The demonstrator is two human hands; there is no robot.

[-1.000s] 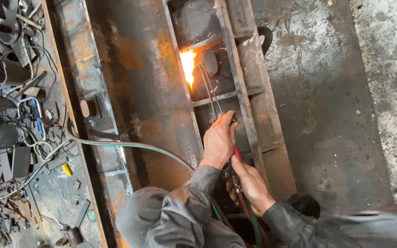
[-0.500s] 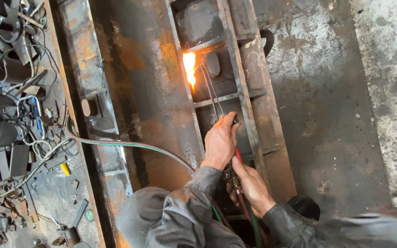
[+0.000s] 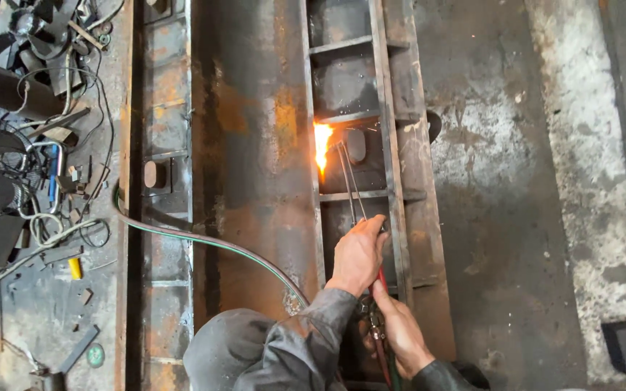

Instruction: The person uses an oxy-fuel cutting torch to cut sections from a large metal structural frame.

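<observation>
Gripping the cutting torch (image 3: 349,188) with both hands here: left hand (image 3: 359,253) has its fingers closed round the thin tubes, right hand (image 3: 398,327) just behind it, fingers wrapped round the handle end with the red and green hoses. The torch sits inside the rusty steel frame (image 3: 255,159), its flame (image 3: 322,145) burning against the frame's inner rail. A green hose (image 3: 204,240) crosses the frame, and scrap metal (image 3: 30,108) lies well off beside it.
</observation>
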